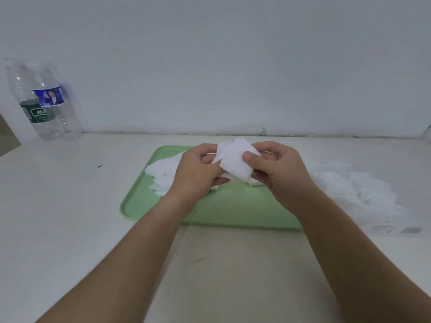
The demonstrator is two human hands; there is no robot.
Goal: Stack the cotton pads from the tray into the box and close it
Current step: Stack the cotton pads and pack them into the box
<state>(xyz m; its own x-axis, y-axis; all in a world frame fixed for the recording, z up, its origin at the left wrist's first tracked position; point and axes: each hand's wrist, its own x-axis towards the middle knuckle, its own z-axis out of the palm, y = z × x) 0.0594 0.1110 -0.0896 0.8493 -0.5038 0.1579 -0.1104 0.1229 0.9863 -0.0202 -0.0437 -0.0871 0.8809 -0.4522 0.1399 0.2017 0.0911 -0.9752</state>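
Left hand [196, 169] and right hand [277, 171] are meeting above the far half of the tray [210, 213], both gripping one bunch of cotton pads [235, 159].

- Left hand: fingers are curling under and around the bunch from its 9 o'clock side.
- Right hand: the thumb is pressing down on the top pad from the 3 o'clock side, with the fingers curling in behind. The pads are fanning out unevenly, and corners are sticking up towards 12 o'clock.

Loose cotton pads [163, 173] are lying in a spread pile on the tray at the hands' 8 to 9 o'clock. A few more are peeking out just under the right hand.

The pale green tray is sitting flat on the worktop [70, 206], and its near half is showing bare green.

A white fluffy heap [354, 183] is resting on the worktop just off the tray at 3 o'clock. It is too blurred to tell what it is.

Far off at 10 o'clock, two clear plastic bottles are standing upright side by side against the wall [210, 66]. One is the bottle with the green label [35, 113]. The other is the bottle with the blue label [58, 99].
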